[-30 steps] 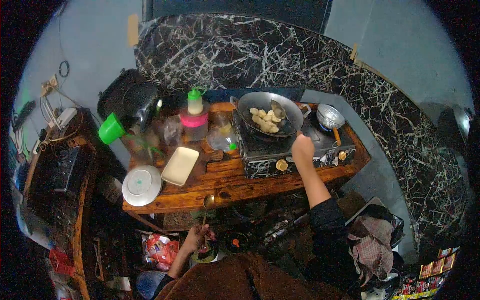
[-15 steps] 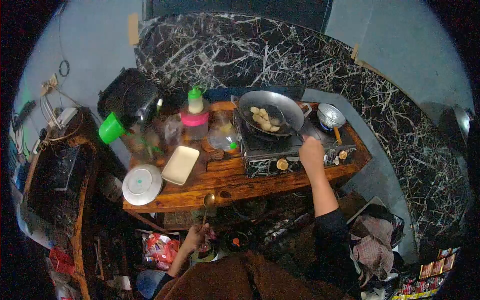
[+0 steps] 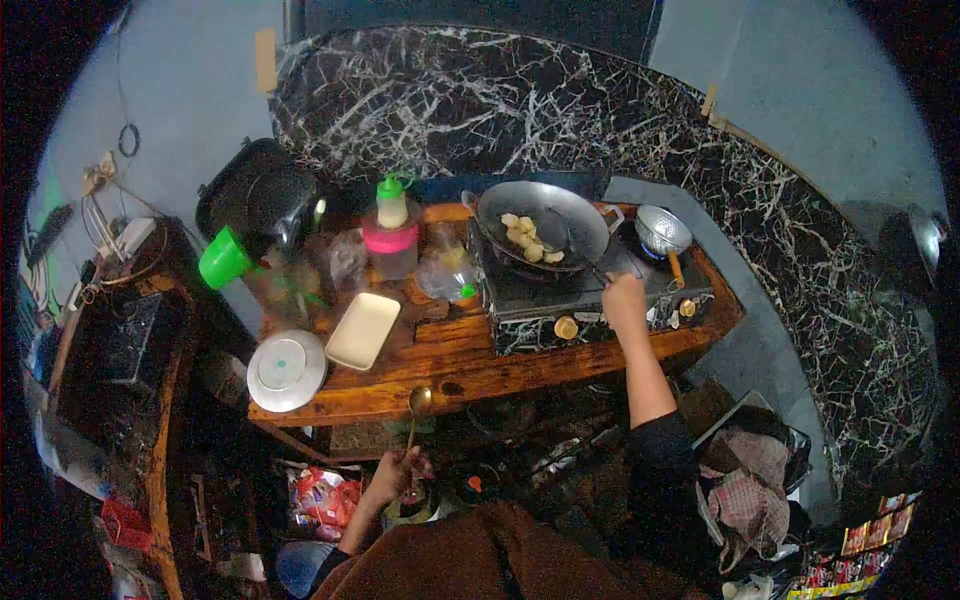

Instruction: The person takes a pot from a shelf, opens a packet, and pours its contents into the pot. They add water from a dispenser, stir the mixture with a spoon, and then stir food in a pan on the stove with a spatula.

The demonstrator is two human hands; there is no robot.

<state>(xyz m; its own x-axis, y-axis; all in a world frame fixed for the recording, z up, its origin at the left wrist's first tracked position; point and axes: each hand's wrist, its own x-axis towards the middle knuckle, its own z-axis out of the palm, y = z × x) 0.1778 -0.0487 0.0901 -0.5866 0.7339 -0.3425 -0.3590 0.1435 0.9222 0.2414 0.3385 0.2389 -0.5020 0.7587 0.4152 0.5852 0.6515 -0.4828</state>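
Wooden surface carries a small stove with a dark wok on it, pale food pieces sitting inside. Right hand is clamped on the spatula handle reaching into the wok. Left hand grips a spoon low, below the surface's front edge.

Right hand is gripping a thin dark metal handle; past its fingertips the wok is showing dull grey metal, slightly sheened. Left hand is holding a spoon, polished metal, glinting above the fingers. Beyond that spoon the table is looking like varnished wood, glossy, grain visible. The tray is reading as smooth cream plastic, the cup as glossy green plastic. Wall behind is showing polished veined black marble.
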